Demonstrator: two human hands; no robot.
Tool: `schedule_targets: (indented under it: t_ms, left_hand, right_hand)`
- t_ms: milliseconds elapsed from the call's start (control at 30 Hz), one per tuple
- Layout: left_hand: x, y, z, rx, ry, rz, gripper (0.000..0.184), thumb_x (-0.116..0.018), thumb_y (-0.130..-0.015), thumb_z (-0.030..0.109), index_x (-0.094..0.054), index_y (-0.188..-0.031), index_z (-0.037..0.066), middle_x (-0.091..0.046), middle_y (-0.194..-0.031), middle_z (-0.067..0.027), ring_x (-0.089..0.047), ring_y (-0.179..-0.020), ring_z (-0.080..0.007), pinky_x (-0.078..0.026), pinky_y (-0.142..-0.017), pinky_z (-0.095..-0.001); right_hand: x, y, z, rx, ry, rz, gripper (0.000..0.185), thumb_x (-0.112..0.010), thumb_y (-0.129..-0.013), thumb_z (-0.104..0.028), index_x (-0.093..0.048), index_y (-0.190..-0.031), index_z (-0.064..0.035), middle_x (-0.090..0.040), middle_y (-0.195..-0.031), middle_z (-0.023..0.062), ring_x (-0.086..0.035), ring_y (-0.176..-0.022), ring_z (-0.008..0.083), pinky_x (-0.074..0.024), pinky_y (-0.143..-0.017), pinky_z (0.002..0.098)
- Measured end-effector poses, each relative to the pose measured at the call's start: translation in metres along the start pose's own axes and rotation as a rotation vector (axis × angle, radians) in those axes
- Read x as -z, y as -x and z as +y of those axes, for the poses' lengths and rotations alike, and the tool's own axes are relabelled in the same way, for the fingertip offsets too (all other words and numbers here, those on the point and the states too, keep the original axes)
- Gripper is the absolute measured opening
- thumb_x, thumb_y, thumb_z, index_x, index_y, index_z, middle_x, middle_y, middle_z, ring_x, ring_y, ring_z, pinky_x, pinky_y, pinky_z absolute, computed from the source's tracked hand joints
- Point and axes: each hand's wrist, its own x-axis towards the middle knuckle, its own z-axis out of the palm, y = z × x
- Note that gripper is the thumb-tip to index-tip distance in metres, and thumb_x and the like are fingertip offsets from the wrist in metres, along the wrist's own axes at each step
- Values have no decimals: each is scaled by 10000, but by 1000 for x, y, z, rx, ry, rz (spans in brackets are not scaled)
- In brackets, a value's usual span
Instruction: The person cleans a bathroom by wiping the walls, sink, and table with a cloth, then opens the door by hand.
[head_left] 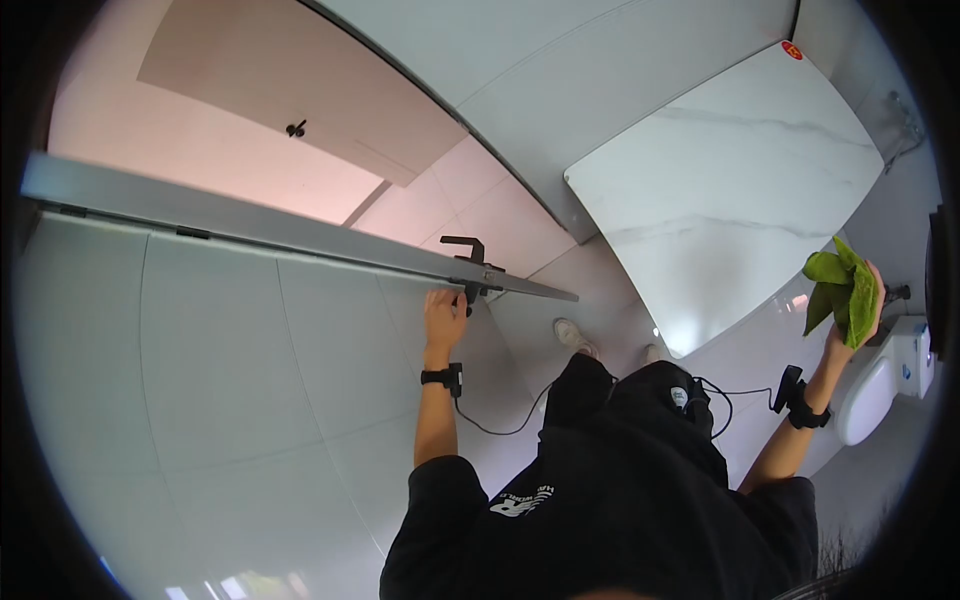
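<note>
My left hand (445,322) is at the edge of an open door (300,235), its fingers curled at the dark door handle (470,290) on the near side. The matching lever on the door's far side sticks up beyond the edge. Out to the right, my right hand (868,315) is closed on a green cloth (843,292), which hangs in loose folds beside the white marbled tabletop.
The white marbled tabletop (740,190) spans the upper right. A white toilet (868,400) stands at the far right. Beyond the doorway is another door (300,80) with a dark handle. Cables run from both wrist straps to my waist.
</note>
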Motion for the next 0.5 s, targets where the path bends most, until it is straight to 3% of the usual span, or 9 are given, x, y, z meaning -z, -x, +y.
schedule_targets:
  t_ms: [133, 233, 333, 433, 500]
  left_hand:
    - [26, 66, 31, 142, -101, 124, 180, -605, -911, 85, -661, -1042, -25, -688, -1052, -191, -619, -991, -373, -472, -898, -473]
    - [55, 102, 77, 453, -107, 153, 238, -588, -899, 48, -644, -1120, -19, -672, -1068, -218, -621, -1029, -377, -491, -896, -473]
    - [71, 132, 138, 579, -168, 270, 273, -586, -888, 41, -647, -1149, -11, -654, -1110, -234, -612, -1081, -409, -498, -927, -465]
    - [61, 115, 175, 148, -276, 382, 370, -604, -871, 54, -592, -1230, -38, -630, -1149, -257, -605, -1089, -434, -495, -941, -484]
    - [64, 88, 192, 287, -563, 338, 540, -644, -857, 117, -475, -1326, -92, -612, -1185, -292, -595, -1129, -442, -477, -971, -512]
  right_hand:
    - [-13, 5, 8, -131, -230, 32, 434, -626, -957, -150, -571, -1332, 61, -615, -1338, 145, -604, -1195, 236, -448, -1069, 366]
    - [-17, 1, 8, -138, -293, 25, 428, -611, -969, -149, -564, -1343, 54, -608, -1344, 146, -612, -1182, 240, -461, -1061, 370]
    - [-24, -4, -1, -144, -361, 54, 411, -595, -983, -157, -567, -1335, 54, -608, -1334, 152, -618, -1168, 253, -472, -1058, 380]
    - [-32, 0, 12, -273, -436, 122, 405, -584, -991, -171, -571, -1322, 62, -613, -1317, 156, -621, -1162, 260, -471, -1065, 385]
    - [-41, -10, 9, -160, -390, 45, 422, -585, -996, -211, -576, -1303, 77, -616, -1305, 168, -621, -1158, 274, -487, -1043, 396]
